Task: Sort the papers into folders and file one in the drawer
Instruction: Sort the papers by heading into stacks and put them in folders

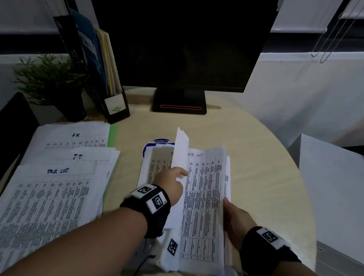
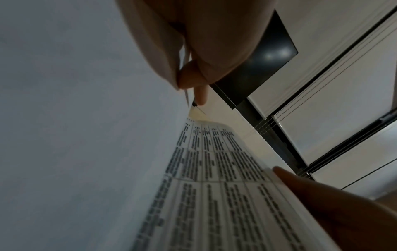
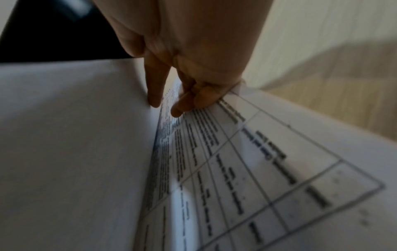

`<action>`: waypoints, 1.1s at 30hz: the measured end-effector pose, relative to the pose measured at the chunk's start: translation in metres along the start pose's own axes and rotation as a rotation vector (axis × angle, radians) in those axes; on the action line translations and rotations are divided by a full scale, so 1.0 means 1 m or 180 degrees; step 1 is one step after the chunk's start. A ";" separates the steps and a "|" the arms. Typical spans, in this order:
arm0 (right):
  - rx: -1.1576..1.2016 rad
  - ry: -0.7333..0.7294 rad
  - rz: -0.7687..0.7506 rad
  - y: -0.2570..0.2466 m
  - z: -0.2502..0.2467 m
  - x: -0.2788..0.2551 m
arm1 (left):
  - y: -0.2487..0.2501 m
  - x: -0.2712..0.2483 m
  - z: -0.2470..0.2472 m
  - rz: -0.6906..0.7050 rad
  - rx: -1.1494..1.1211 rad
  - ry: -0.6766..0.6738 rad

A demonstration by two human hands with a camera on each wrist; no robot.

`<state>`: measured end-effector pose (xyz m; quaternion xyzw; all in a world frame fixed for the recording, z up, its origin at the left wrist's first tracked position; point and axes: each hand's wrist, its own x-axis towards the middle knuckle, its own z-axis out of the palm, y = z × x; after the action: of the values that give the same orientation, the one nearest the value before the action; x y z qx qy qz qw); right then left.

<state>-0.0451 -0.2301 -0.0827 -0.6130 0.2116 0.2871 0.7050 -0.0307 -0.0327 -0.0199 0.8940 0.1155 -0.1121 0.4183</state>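
Presently, step in hand: sorting, judged from the scene; one sheet is being peeled off the unsorted stack, and no folder or drawer is in play yet.
Left hand (image 1: 171,181): fingers pinch the lifted white printed sheet (image 1: 181,146), which stands nearly on edge above them; the left wrist view shows a fingertip and thumb closed narrowly on its edge.
Right hand (image 1: 234,220): fingers curl round the right edge of the white stack of printed table pages (image 1: 204,205), thumb on top, the other fingers beneath, some slipped between pages.
Task's papers: the held stack lies between both hands; three sorted piles of handwritten-headed white sheets (image 1: 65,172) lie well to the left of the left fingers, on the pale wooden round table (image 1: 261,166).
Green folder edge (image 1: 112,130): peeks from under the far pile, beyond the left fingers.
Next move: probably carrying the sheet leftward to the pile with the matching heading; it calls for reading that heading first and keeping the right-hand grip firm so the stack does not fan out.
Head view only: the piles, the dark monitor (image 1: 180,35), the small green potted plant (image 1: 48,77) and the black file holder with upright folders (image 1: 108,66).
Wrist views only: how the fingers part the pages; the right wrist view shows one finger against the blank back of the lifted sheet, others on the printed page.
Drawer: not visible in any view.
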 end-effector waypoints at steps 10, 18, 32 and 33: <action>-0.0945 -0.0202 -0.0287 -0.001 0.003 -0.002 | 0.021 -0.002 0.036 -0.0314 0.0272 -0.0753; -0.1724 -0.0182 -0.0576 0.005 0.005 0.000 | 0.012 0.002 0.049 -0.0288 0.0481 -0.0542; -0.1782 -0.0246 -0.0445 -0.004 -0.001 0.005 | 0.000 0.010 0.016 -0.0473 0.0047 -0.0441; -0.1630 -0.0261 -0.0438 -0.004 0.000 0.005 | -0.003 0.011 0.014 -0.0507 -0.0068 -0.0464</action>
<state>-0.0391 -0.2296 -0.0831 -0.7722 0.0612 0.3072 0.5528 -0.0225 -0.0404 -0.0344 0.8669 0.1566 -0.2085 0.4248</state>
